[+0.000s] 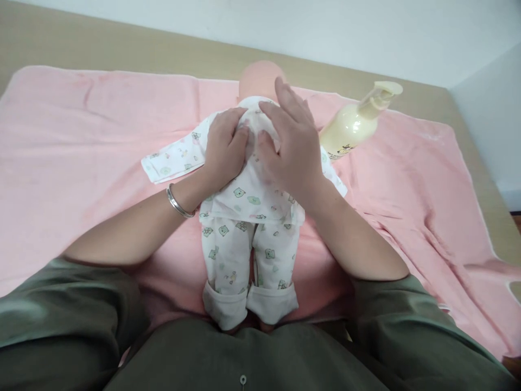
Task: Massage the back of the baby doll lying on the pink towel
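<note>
A baby doll in white printed pyjamas lies on a pink blanket (134, 119), its smooth head (260, 79) away from me and its legs towards me. No face shows on the head. My left hand (228, 144) rests on the upper part of the pyjama top (252, 203), fingers laid out flat. Over the other side of the doll's upper body, my right hand (293, 141) has its fingers spread, some of them lifted; whether its palm touches the cloth I cannot tell. The pyjama trousers (234, 255) have turned-up cuffs.
A cream-coloured pump bottle (350, 125) is on the blanket to the right of the doll, beside its sleeve. The wooden table (163, 51) meets a white wall (285, 27) at the back. Folds run through the blanket's right part.
</note>
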### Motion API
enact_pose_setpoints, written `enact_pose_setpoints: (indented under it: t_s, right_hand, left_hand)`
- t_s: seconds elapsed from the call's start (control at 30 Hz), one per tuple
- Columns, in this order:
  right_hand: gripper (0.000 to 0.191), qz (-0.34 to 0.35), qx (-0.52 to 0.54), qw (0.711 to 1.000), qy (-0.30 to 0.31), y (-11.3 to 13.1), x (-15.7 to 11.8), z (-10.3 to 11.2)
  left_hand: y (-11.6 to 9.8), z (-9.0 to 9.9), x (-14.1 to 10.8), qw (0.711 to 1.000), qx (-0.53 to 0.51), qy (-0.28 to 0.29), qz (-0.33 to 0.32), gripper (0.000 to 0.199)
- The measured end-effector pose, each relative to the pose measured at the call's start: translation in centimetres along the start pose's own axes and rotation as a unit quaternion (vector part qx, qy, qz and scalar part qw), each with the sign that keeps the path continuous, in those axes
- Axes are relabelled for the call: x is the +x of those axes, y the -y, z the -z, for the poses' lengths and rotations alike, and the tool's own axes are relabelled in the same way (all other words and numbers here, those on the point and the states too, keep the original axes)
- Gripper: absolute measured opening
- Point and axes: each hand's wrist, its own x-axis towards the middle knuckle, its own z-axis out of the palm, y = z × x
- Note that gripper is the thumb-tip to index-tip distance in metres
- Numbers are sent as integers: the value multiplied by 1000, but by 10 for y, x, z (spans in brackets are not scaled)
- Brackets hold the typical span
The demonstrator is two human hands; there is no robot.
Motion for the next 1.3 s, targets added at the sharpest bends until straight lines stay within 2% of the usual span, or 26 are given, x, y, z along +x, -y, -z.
enact_pose_setpoints:
  t_s: [0.1,0.2,0.27,0.4,0.47,0.63,0.77,0.83,0.97,1.03,1.1,1.17,1.3]
  right_hand:
    - [52,-11,-15,1000,-5,-1,0,-2]
    - [50,-17,7,999,49,0,1,-10]
    - [53,-19,26,998,62,0,2,-9]
    - [61,-41,44,998,9,-2,3,-1]
    - [63,-56,51,997,5,-4,4,-3]
    - [66,-61,72,993,76,-6,6,-13]
    - [66,-62,68,996,14,-6,5,-2]
    - [65,-59,61,996,-2,-7,5,-3]
    - [65,-41,58,995,77,-7,8,-21]
    - [63,-42,63,992,105,-8,10,-21]
    - [64,-46,56,992,106,-9,11,-6]
    - [66,-48,41,995,79,-12,11,20]
    - [67,-40,48,996,-70,-25,9,77]
  left_hand:
    - [-3,-1,1,998,-25,-49,39,33]
    - [-5,-1,1,997,-17,-50,50,34]
    - [-4,-1,2,997,-13,-55,49,36]
    - [-3,0,2,998,-14,-51,41,40]
    - [-3,0,2,998,-17,-53,40,43]
    - [-3,-1,1,998,1,-48,42,43]
    - [-1,-1,1,998,5,-55,29,41]
    - [-2,-1,1,998,1,-58,31,41]
    - [-2,-1,2,998,11,-43,38,45]
    - [-1,0,4,998,4,-37,43,45]
    - [2,2,5,998,-14,-32,50,42]
    - [3,5,6,997,-33,-39,64,40]
    - [-11,15,9,993,-41,-72,79,51]
